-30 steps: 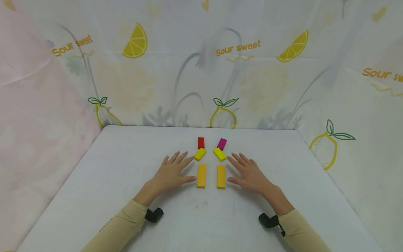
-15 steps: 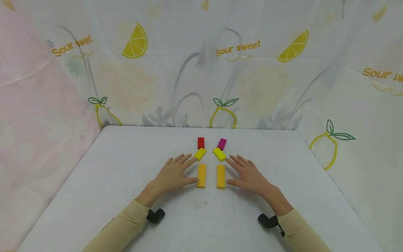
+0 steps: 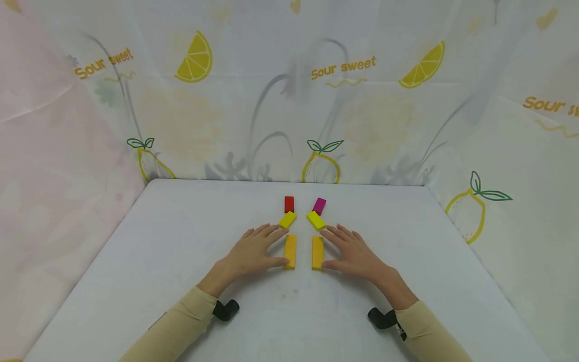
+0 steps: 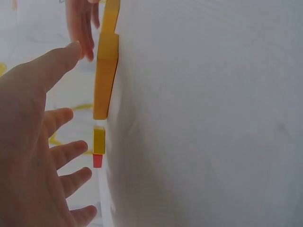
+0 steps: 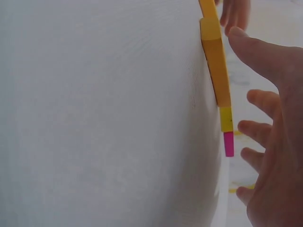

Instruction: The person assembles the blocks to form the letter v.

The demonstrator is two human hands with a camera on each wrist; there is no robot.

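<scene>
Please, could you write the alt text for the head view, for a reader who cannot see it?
A person's left hand and right hand, fingers spread, flank two orange blocks on a white table. Beyond lie two slanted yellow blocks, with a red block behind the left one and a magenta block behind the right one.

Head view: diffuse lt., sl. dim; faint soft shadows by left hand (image 3: 253,254) & right hand (image 3: 356,255). Wrist views: greyer, detail soft; broad blurry-edged shadow on tabletop (image 4: 203,118).
</scene>
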